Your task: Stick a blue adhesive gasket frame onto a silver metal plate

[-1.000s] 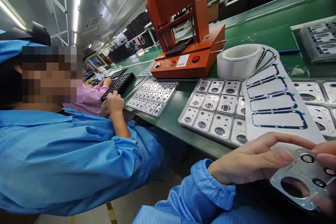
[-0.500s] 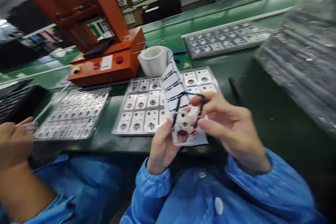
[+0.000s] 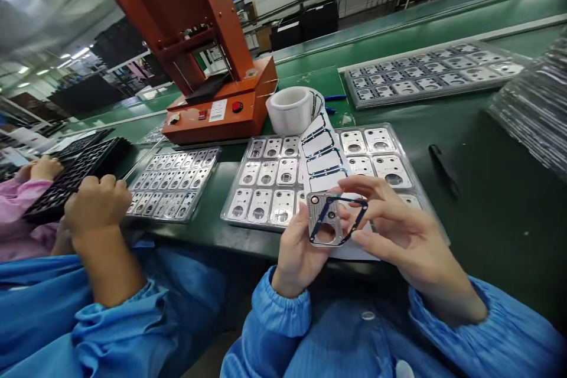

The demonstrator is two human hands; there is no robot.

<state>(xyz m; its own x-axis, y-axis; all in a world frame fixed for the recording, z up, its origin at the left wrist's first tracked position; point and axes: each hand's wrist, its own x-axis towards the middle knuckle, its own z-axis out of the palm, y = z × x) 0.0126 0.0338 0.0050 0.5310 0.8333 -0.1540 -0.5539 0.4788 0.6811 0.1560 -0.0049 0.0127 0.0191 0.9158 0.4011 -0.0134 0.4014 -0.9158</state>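
Note:
My left hand (image 3: 302, 251) grips a small metal plate (image 3: 319, 215) that has a large round hole and smaller ones. Between the thumb and fingers of my right hand (image 3: 401, 227) is a thin dark adhesive gasket (image 3: 361, 215), a rectangular frame. The gasket lies slanted across the front of the metal plate; whether it touches cannot be made out. Behind my hands a strip of white backing paper (image 3: 323, 150) bearing more dark frames hangs from a white roll (image 3: 290, 109). Under the strip lies a clear tray (image 3: 266, 189) of similar metal plates.
An orange press (image 3: 217, 100) stands behind another plate tray (image 3: 172, 180). Further back right are a third tray (image 3: 429, 74) and stacked clear plastic trays (image 3: 538, 100). A black tool (image 3: 444, 171) lies at right. Co-workers' hands (image 3: 97, 204) are at left, by black trays (image 3: 75, 180).
My view has swung left, so things appear further right. The gasket has come down from above the metal plate to lie across its face, still in my right fingers.

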